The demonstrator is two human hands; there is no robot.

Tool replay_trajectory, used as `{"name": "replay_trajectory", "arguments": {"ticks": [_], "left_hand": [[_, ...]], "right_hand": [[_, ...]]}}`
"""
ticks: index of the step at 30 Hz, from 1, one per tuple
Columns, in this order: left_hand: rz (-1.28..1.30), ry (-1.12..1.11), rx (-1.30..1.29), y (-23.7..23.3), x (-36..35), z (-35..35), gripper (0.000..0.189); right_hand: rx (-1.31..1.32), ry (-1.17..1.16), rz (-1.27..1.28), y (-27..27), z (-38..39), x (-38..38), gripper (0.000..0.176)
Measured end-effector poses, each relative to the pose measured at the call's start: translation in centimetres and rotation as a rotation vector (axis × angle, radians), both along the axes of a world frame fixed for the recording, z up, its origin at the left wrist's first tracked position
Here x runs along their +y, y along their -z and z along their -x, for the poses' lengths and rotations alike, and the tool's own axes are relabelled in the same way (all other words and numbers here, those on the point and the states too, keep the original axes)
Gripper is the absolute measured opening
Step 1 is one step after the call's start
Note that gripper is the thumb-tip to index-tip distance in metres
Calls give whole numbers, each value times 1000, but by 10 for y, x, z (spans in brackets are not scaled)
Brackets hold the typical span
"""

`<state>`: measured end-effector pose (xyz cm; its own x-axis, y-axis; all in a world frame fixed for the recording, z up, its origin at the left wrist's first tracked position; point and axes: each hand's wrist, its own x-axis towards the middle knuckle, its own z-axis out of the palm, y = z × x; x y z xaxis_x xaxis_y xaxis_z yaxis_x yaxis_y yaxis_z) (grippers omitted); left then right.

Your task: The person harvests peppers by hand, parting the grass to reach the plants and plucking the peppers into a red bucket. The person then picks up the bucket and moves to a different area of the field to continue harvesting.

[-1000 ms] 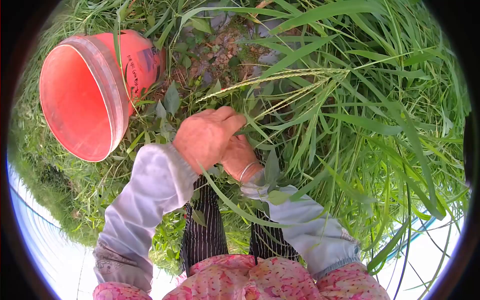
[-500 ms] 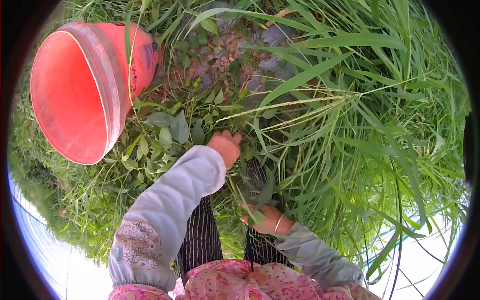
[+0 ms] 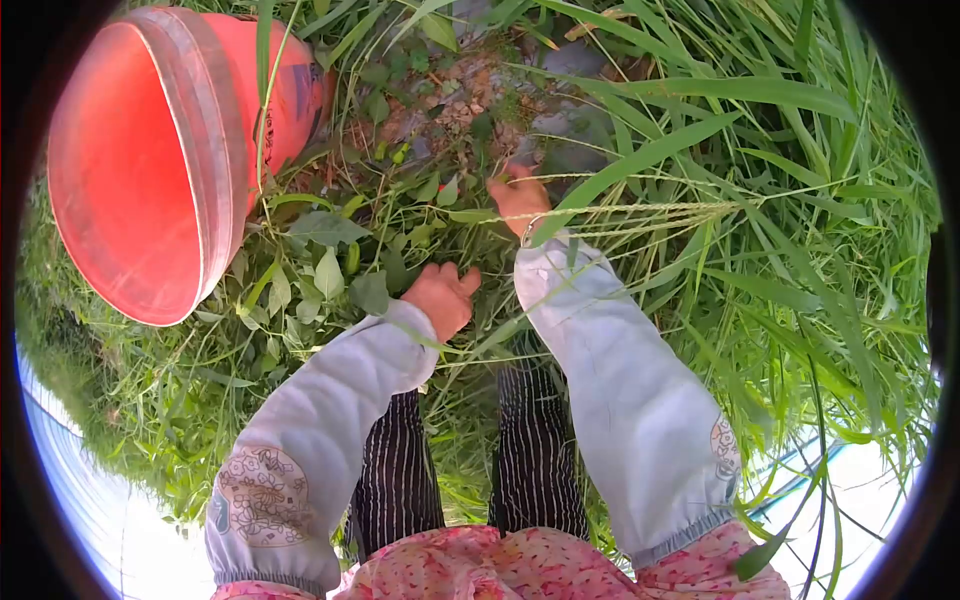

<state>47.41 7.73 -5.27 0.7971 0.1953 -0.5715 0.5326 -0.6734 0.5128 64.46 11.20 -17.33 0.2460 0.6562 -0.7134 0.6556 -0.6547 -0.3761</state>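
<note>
Crowding the right hand (image 3: 520, 200), grass (image 3: 655, 159) intrudes — bucket (image 3: 212, 120) beyond left hand (image 3: 442, 298) — either grip unclear.

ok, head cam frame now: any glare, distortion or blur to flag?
Head view: round black border, strong wide-lens bending; head view: lower left and lower right edges washed out white; head view: left hand and right hand slightly soft, outlines clear; head view: bucket outline clear too.

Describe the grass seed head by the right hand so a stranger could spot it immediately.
From the big red bucket at upper left, look across to the right hand. The seed head stretches beside it, toward the picture's right. Thin, pale and bumpy, it differs from the broad green blades around it.
</note>
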Motion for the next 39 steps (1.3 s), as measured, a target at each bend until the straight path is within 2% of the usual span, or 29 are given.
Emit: {"name": "replay_trajectory", "arguments": {"ticks": [2,3,4,7,8,11,12,16,18,20,23,25,26,29,32,34,37,39], "left_hand": [[10,-94,-42,4,-3,3,17],[30,-65,-23,4,-1,4,17],[54,-34,-8,3,0,5,17],[83,-33,-40,-1,9,6,17],[89,-51,-59,-3,11,8,17],[70,-24,-101,-7,20,13,18],[75,-22,-94,-8,22,16,18],[74,-33,-109,-9,25,17,19],[60,-32,-126,-9,28,18,19],[46,-19,-138,-9,32,22,19],[77,35,-101,-12,43,24,19],[66,45,-110,-14,45,23,18],[58,43,-118,-13,45,25,18],[30,16,-152,-12,45,30,17],[68,49,-114,-16,54,23,19],[90,75,-78,-17,54,22,24],[92,94,-71,-18,57,21,25],[76,70,-93,-18,56,23,25]], "right_hand": [[344,339,-59,21,11,-9,46],[513,510,-88,25,14,-13,49],[362,449,6,25,7,-22,52],[536,919,68,-16,4,-26,48],[676,1020,109,-31,5,-20,34],[763,808,264,-50,-5,-13,23],[982,824,212,-54,-8,-13,18],[891,1009,176,-76,-8,-26,12],[826,855,211,-62,-17,-40,17],[809,706,190,-43,-17,-48,31],[791,614,298,-46,6,-34,26],[763,717,214,-37,17,-39,26],[752,607,229,-30,17,-38,28],[728,586,209,-17,18,-43,39],[1138,798,72,23,9,-75,44],[876,779,168,21,22,-71,42],[980,848,141,9,20,-65,35],[1107,929,-41,7,39,-56,33]]}}
